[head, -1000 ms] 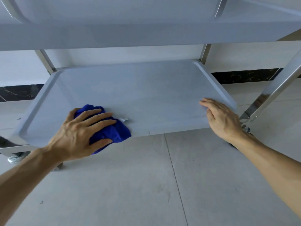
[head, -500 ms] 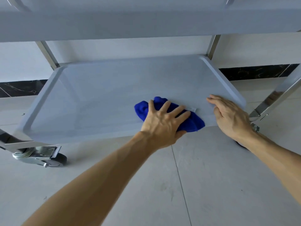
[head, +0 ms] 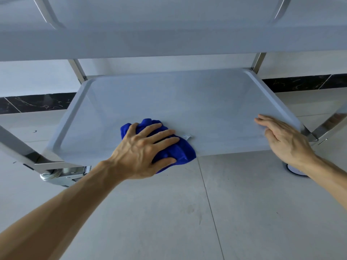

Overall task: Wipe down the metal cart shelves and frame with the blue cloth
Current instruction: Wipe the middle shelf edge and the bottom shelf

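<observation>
left hand [head: 139, 153] presses a crumpled blue cloth [head: 180, 152] on the grey metal cart shelf [head: 169, 102], frame centre.
fingers spread flat, hiding much of the cloth; right hand [head: 283, 139] rests flat at right, fingers straight.

The lower shelf [head: 178, 102] of the metal cart is a shallow tray with a raised rim. The blue cloth [head: 180, 152] lies bunched near its front edge under my left hand [head: 142, 152]; my right hand [head: 281, 136] rests flat at its front right corner.
</observation>
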`<state>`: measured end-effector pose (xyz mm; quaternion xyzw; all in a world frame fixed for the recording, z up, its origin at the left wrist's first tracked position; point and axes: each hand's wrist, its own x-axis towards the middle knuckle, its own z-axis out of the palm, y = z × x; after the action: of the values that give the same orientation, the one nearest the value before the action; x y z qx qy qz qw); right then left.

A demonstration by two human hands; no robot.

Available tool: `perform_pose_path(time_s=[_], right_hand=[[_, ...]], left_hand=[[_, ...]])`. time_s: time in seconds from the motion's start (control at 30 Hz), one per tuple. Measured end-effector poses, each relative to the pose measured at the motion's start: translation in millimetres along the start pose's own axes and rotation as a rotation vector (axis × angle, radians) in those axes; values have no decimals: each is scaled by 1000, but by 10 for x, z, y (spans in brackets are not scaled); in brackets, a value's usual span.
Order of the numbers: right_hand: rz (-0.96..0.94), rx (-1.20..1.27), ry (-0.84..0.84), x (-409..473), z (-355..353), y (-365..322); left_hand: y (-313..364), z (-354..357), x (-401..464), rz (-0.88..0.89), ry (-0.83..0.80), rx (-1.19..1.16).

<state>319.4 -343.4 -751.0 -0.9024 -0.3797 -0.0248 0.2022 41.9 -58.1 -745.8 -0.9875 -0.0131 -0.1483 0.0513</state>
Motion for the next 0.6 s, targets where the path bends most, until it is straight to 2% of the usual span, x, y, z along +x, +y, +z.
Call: perform_pose_path(time_s=[0.1,0.2,0.27,0.37,0.5,0.6], right_hand=[[120,-4,-20,13,-98,-21],[201,-117,-27,142,-149,-297],[154,-105,-37,242,-60,-600],[-23,-62,-71,353,228,-1174],[-151,-105,-233,556,638,-1796],[-170,-129,-337,562,849,-1889]], left_hand=[[-179,-85,-257,-72,-34,16],[-341,-166,-468,-164,-73,43],[-422,-203,-551,-216,-77,52],[-533,-242,-628,-302,-62,60],[-616,-255,-701,-377,-34,82],[-619,-250,-741,-397,-22,86]])
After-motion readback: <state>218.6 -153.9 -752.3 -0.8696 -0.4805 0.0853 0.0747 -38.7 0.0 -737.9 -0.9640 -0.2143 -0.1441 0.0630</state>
